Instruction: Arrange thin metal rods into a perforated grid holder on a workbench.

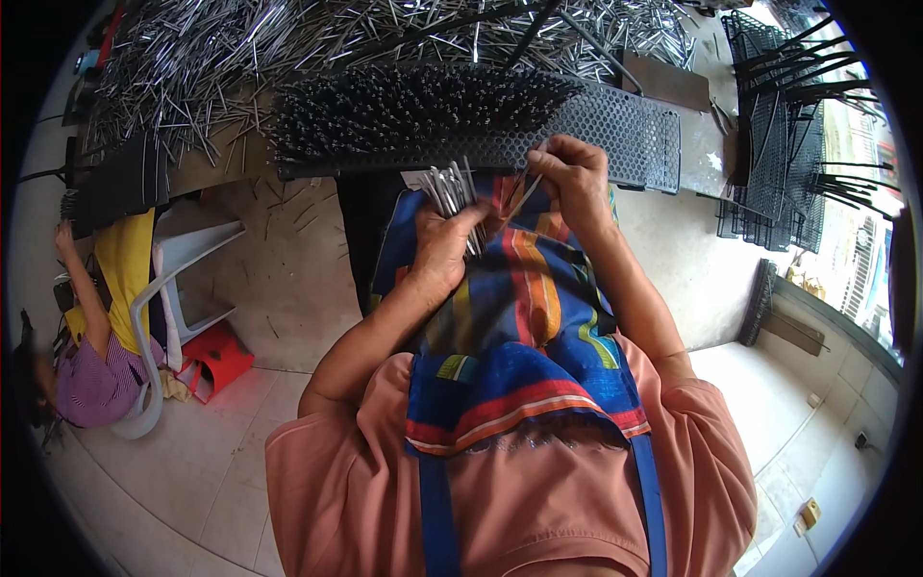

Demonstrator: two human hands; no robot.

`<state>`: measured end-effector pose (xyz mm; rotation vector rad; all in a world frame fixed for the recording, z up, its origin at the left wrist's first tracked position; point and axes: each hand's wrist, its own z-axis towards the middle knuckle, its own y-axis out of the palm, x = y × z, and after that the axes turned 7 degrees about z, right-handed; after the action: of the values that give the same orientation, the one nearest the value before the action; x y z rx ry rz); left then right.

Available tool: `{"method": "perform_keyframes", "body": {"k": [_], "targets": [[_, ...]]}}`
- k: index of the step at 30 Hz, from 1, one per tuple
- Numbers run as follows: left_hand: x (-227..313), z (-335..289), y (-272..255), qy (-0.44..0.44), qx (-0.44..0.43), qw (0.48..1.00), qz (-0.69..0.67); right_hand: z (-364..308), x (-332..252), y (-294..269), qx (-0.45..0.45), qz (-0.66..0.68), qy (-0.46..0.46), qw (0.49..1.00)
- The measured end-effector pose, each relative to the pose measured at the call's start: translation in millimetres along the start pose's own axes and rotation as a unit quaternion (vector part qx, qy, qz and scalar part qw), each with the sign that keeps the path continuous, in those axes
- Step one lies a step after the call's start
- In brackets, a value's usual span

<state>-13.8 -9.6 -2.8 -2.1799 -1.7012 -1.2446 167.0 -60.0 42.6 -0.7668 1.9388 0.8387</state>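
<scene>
A bundle of thin silvery metal rods (447,189) is gripped in my left hand (442,248), its ends pointing up above the thumb. My right hand (577,181) is closed, thumb against fingers, on one or more slender metal rods (526,199) slanting down to the left. That hand is just in front of a long black perforated rack (625,123). Many dark upright rods (413,108) fill the holes on the left and middle of the rack, while open holes show at its right end. Whether my right fingertips touch the rack's edge, I cannot tell.
A large heap of loose metal rods (221,67) covers the table behind the rack. Black wire racks (769,125) stand at the far right. On the left, another person (101,370) is beside a white plastic chair (154,308) and a red bag (219,361).
</scene>
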Motion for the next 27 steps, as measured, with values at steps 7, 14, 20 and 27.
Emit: {"method": "perform_keyframes", "body": {"k": [7,14,20,27], "targets": [[-3.0,2.1,7.9,0.035,-0.021,0.999,-0.017,4.0,54.2,1.6,-0.033,-0.073,-0.005,0.997],[4.2,-5.8,8.9,0.008,-0.045,0.999,-0.005,11.6,51.7,-4.4,0.017,-0.117,-0.137,0.983],[-4.8,0.4,7.1,0.079,-0.058,0.993,0.071,1.5,32.4,-9.6,0.030,0.077,0.093,0.992],[-12.5,8.8,9.0,0.104,-0.016,0.992,0.062,-9.6,17.4,-15.6,0.033,0.032,0.132,0.990]]}}
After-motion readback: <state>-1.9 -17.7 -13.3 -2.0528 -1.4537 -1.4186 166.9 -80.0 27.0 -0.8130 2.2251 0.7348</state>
